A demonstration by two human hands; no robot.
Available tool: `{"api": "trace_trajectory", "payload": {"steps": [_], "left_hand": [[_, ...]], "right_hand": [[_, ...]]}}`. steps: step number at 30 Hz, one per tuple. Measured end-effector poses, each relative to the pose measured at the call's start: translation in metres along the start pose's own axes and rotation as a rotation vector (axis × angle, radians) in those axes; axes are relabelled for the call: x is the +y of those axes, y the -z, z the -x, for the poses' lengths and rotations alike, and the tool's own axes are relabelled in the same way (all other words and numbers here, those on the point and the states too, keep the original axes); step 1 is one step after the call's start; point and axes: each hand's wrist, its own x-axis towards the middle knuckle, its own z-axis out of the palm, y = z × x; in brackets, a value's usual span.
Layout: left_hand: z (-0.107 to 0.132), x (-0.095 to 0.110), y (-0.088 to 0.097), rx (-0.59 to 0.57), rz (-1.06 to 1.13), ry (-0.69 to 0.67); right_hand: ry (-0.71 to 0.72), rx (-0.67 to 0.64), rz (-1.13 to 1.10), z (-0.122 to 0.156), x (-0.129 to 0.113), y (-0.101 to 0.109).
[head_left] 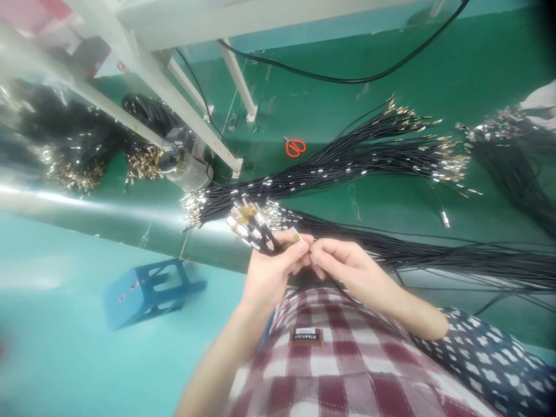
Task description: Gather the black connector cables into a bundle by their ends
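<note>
My left hand (271,269) is closed around a bunch of black cables whose metal connector ends (249,223) stick up above the fingers. Between its thumb and forefinger a single silver and yellowish connector (297,234) shows. My right hand (341,259) meets the left fingertips and pinches a black cable (343,289) just below that connector. Right behind the hands lies a bundle of black cables (417,249) with silver ends, running off to the right. A second, longer cable bundle (304,171) lies beyond it on the green tabletop (369,205).
Red-handled scissors (295,148) lie behind the bundles. A grey motor-like device (189,168) stands by white metal legs (217,139). More cable heaps lie at the left (82,156) and far right (516,156). A blue stool (143,292) is on the floor.
</note>
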Motion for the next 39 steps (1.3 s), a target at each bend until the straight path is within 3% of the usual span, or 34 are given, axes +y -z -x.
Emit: {"api": "trace_trajectory", "payload": {"steps": [6, 13, 20, 23, 28, 36, 39], "left_hand": [[-0.006, -0.005, 0.003, 0.055, 0.102, -0.006], [-0.007, -0.003, 0.0, 0.124, 0.049, 0.001], [-0.017, -0.005, 0.01, 0.088, 0.112, -0.021], [-0.018, -0.003, 0.011, 0.067, 0.12, -0.037], [-0.013, -0.001, 0.006, -0.034, 0.127, -0.018], [-0.008, -0.011, 0.003, 0.017, -0.022, 0.027], [-0.008, -0.006, 0.005, -0.014, 0.036, 0.003]], "right_hand": [[-0.127, -0.108, 0.295, 0.013, 0.015, 0.022], [0.018, 0.02, 0.105, -0.013, 0.006, -0.004], [-0.091, -0.048, 0.436, 0.006, 0.022, 0.017], [-0.11, -0.112, 0.423, 0.014, 0.023, 0.021], [-0.057, -0.039, 0.415, 0.012, 0.024, 0.019], [-0.043, -0.034, 0.329, 0.004, 0.02, 0.014], [-0.054, -0.06, 0.273, 0.003, 0.018, 0.015]]}}
